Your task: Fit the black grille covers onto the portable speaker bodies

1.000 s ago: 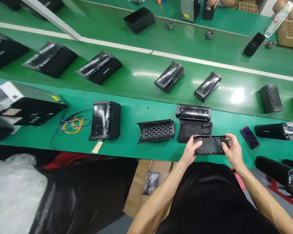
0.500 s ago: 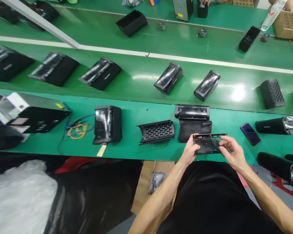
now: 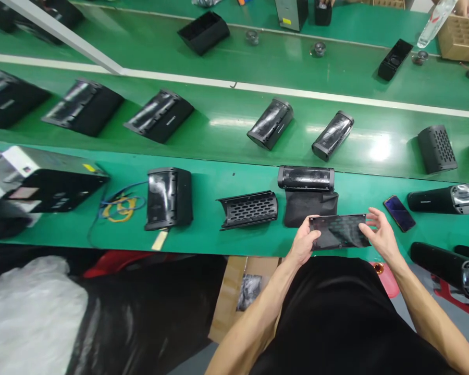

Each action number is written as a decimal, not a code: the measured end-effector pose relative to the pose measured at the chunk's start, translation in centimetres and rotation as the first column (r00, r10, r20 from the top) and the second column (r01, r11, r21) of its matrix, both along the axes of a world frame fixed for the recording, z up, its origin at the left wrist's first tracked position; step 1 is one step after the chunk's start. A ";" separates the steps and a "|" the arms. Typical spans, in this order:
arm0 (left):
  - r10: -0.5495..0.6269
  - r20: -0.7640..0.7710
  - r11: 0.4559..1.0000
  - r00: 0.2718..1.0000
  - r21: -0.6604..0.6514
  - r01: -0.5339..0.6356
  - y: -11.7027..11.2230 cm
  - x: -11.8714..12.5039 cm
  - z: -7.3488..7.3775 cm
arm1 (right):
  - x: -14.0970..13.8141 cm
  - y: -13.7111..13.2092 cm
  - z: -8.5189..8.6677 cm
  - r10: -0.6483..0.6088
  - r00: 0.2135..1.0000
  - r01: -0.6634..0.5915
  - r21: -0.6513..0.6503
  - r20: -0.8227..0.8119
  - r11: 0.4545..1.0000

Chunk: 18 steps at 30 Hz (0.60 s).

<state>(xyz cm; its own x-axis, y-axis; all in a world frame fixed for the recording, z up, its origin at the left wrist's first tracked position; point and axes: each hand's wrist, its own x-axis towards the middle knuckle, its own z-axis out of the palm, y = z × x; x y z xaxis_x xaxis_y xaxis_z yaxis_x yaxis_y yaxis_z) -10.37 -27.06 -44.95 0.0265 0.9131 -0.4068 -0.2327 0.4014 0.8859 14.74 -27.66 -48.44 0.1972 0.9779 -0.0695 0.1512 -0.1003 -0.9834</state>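
Above my lap at the bench's front edge is a thin black speaker cover panel (image 3: 338,232), its dark smooth face turned up. My left hand (image 3: 303,242) pinches its left end, thumb on top. At the right end my right hand (image 3: 382,237) has its thumb on the panel's edge, with the other fingers bent just past it. Right behind the panel lies a black cloth-like sheet (image 3: 310,205), partly tucked beneath a black speaker body (image 3: 306,178) with a glossy mesh front. A curved black grille with slots (image 3: 252,209) rests left of them.
Further left stand another speaker housing (image 3: 169,198), coiled cables (image 3: 121,208) and a boxy machine (image 3: 58,179). A phone (image 3: 399,212) and dark cylindrical speakers (image 3: 445,201) are on the right. Several speakers sit on the green conveyor (image 3: 219,140) behind. A cardboard box (image 3: 224,302) is below the bench.
My right hand has moved right across the panel to its right end. The panel's face has tipped more toward me, and its slots show less. My left hand keeps its hold.
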 end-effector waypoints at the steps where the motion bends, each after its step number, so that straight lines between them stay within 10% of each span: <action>1: -0.015 0.002 1.000 1.000 -0.005 0.015 0.0 -0.1 0.2 | 0.1 0.3 -0.3 0.048 0.995 -0.054 -0.063 -0.091 0.997; 18: -0.121 0.046 0.990 0.992 -0.066 0.124 1.1 -1.7 3.1 | -0.4 1.1 0.3 0.149 0.866 -0.243 -0.141 -0.478 0.960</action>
